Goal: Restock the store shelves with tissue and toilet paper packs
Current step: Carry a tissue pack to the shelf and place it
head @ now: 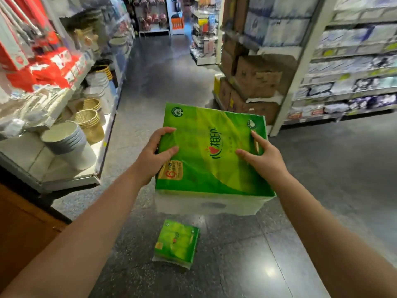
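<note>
Both bare forearms reach forward from the lower corners; the left hand (154, 154) and right hand (263, 157) curl their fingers (166, 131) onto the large green plastic-wrapped tissue pack (211, 160) at centre frame, above a smaller green tissue pack (175, 241) on the dark floor (247, 265).

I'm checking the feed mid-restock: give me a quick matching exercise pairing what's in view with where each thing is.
Things:
1. large green tissue pack
2. small green tissue pack
3. cardboard boxes
4. woven baskets

Places:
A. stacked at the end of the right-hand shelving
B. lying on the floor
C. low on the left-hand shelf
D. held between the left hand and the right hand

Pairs: 1-D, 2-B, 3-A, 4-C
</note>
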